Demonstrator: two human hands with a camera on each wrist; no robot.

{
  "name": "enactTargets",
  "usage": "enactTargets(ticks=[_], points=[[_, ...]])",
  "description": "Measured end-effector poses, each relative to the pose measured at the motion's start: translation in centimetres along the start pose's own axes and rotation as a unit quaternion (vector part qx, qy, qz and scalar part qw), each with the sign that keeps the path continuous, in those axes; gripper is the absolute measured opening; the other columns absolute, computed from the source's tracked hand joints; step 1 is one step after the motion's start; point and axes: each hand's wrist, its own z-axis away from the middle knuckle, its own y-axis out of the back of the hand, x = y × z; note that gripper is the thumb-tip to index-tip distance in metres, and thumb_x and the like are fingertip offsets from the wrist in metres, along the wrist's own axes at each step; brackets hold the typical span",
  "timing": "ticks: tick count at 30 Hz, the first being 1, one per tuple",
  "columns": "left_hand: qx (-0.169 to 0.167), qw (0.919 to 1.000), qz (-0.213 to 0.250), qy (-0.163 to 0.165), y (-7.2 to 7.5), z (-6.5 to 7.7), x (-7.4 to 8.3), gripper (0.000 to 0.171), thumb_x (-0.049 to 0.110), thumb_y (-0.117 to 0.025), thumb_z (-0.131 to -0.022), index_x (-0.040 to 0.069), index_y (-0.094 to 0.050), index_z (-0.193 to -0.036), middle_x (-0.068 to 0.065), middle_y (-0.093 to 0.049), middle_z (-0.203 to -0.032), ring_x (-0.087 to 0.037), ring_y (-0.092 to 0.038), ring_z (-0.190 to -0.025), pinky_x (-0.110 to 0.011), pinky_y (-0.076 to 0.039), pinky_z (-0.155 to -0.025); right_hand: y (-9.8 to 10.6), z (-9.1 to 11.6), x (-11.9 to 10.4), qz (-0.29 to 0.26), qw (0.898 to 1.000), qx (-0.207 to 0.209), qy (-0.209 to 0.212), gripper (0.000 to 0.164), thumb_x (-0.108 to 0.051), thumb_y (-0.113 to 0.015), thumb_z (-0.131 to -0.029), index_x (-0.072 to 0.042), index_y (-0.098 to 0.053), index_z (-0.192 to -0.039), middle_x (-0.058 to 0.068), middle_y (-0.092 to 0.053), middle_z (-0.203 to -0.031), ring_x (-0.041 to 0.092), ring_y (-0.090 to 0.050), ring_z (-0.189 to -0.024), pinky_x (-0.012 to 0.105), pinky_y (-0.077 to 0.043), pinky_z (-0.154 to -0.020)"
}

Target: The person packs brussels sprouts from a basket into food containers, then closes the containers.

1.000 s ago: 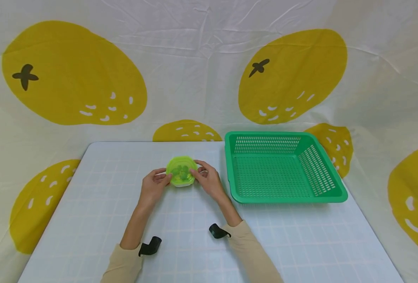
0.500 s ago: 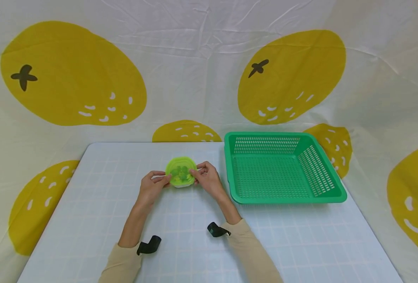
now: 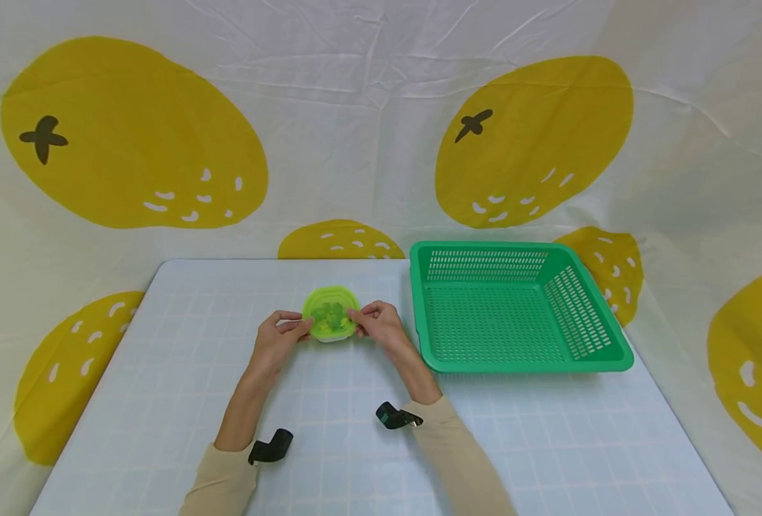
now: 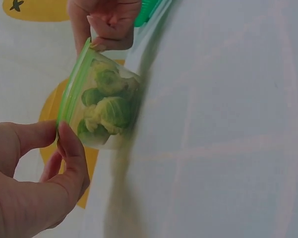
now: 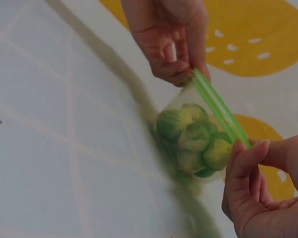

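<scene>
A small see-through plastic food container with a translucent lime-green lid stands at or just above the tabletop; I cannot tell whether it touches. Several Brussels sprouts show through its walls. On the left side, my left hand pinches the lid's rim between thumb and fingers. The opposite edge is pinched by my right hand, thumb on top and fingers underneath. In the right wrist view the lid sits flush along the container's top, as far as the fingers let me see.
A green perforated plastic basket stands to the right of the right hand, its floor bare. A pale checked cloth covers the table. Behind it hangs a white curtain with large yellow fruit prints.
The right hand has shifted slightly toward the front along the lid's rim, its fingers drawn lower. The left hand and the container have barely moved.
</scene>
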Motion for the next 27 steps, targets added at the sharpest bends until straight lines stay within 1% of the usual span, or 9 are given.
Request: enactTargets(ticks=[3, 6, 10, 14, 20, 24, 27], points=[[0.003, 1.0000, -0.003, -0.001, 0.0, -0.1, 0.1, 0.035, 0.016, -0.074, -0.097, -0.001, -0.056, -0.121, -0.006, -0.074, -0.095, -0.014, -0.073, -0.080, -0.024, -0.056, -0.085, -0.1, 0.1, 0.1, -0.008, 1.000, 0.002, 0.002, 0.023, -0.015, -0.076, -0.096, -0.003, -0.057, -0.093, 0.000, -0.061, -0.066, 0.008, -0.056, -0.055, 0.026, -0.051, -0.063], [0.005, 1.0000, 0.004, -0.005, 0.0, -0.1, 0.2, 0.034, 0.012, -0.074, -0.096, -0.003, -0.055, -0.119, -0.005, -0.072, -0.093, -0.014, -0.072, -0.078, -0.025, -0.058, -0.083, -0.2, 0.1, 0.1, -0.013, 1.000, 0.005, 0.005, 0.023, -0.014, -0.076, -0.096, -0.004, -0.056, -0.089, 0.000, -0.060, -0.065, 0.009, -0.056, -0.054, 0.026, -0.052, -0.062], [0.002, 0.9996, 0.028, -0.005, -0.1, -0.3, 0.1, 0.032, 0.007, -0.073, -0.096, -0.005, -0.054, -0.117, -0.003, -0.070, -0.089, -0.012, -0.071, -0.075, -0.026, -0.059, -0.082, -0.3, 0.3, 0.1, -0.024, 1.000, 0.009, 0.000, 0.022, -0.013, -0.075, -0.096, -0.006, -0.056, -0.088, 0.001, -0.061, -0.066, 0.010, -0.059, -0.054, 0.025, -0.055, -0.061], [-0.010, 0.9986, 0.051, -0.002, -0.2, -0.5, -0.1, 0.033, 0.005, -0.071, -0.096, -0.006, -0.052, -0.120, -0.003, -0.068, -0.090, -0.009, -0.069, -0.074, -0.025, -0.059, -0.082, -0.3, 0.4, 0.1, -0.029, 0.999, 0.013, -0.006, 0.021, -0.014, -0.075, -0.096, -0.005, -0.057, -0.091, 0.002, -0.062, -0.068, 0.009, -0.062, -0.054, 0.025, -0.059, -0.061], [-0.019, 0.9986, 0.046, 0.017, 0.1, -0.6, -0.2, 0.047, 0.013, -0.072, -0.097, -0.007, -0.051, -0.133, -0.005, -0.071, -0.098, -0.010, -0.068, -0.080, -0.023, -0.057, -0.084, -0.3, 0.6, 0.0, -0.026, 1.000, 0.005, 0.000, 0.022, -0.015, -0.074, -0.097, -0.001, -0.057, -0.102, 0.005, -0.063, -0.079, 0.010, -0.063, -0.056, 0.030, -0.062, -0.064], [-0.021, 0.9986, 0.042, 0.023, 0.3, -0.8, 0.0, 0.050, 0.017, -0.073, -0.097, -0.006, -0.051, -0.136, -0.004, -0.071, -0.099, -0.013, -0.068, -0.082, -0.024, -0.057, -0.086, -0.4, 0.6, -0.1, -0.001, 1.000, 0.010, 0.010, 0.028, -0.020, -0.074, -0.098, 0.000, -0.057, -0.110, 0.007, -0.063, -0.089, 0.012, -0.063, -0.058, 0.033, -0.062, -0.065], [-0.020, 0.9988, 0.040, 0.018, 0.2, -1.1, 0.2, 0.049, 0.021, -0.072, -0.098, -0.006, -0.053, -0.134, -0.001, -0.070, -0.095, -0.013, -0.067, -0.081, -0.025, -0.057, -0.086, -0.5, 0.3, -0.1, 0.021, 0.999, 0.028, 0.016, 0.032, -0.027, -0.073, -0.098, -0.002, -0.059, -0.111, 0.007, -0.061, -0.093, 0.015, -0.060, -0.061, 0.030, -0.059, -0.063]])
